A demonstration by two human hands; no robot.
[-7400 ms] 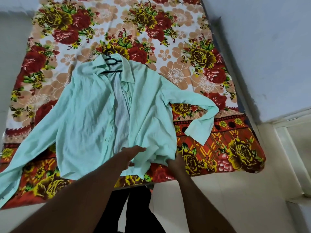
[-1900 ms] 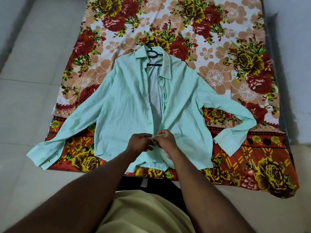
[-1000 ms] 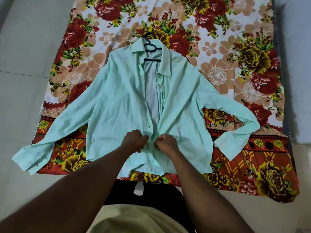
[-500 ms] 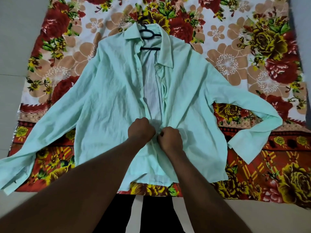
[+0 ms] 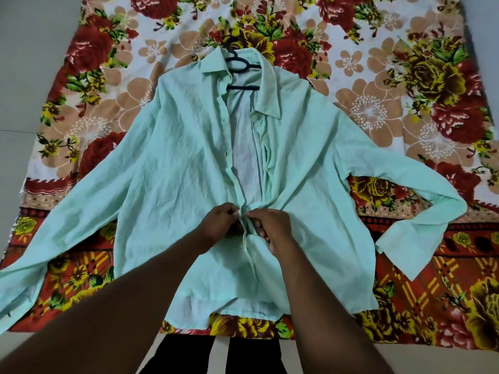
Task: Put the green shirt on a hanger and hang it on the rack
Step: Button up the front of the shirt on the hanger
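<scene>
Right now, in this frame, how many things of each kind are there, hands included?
green shirt: 1
black hanger: 1
floral sheet: 1
hands: 2, the left hand and right hand, both pinching the shirt front
Total: 5

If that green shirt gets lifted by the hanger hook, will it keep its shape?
Probably floppy: the green shirt lies wrinkled with limp, sprawled sleeves. It looks thin, so likely light. Its front is mostly open, so it might slip off the hanger.
</scene>
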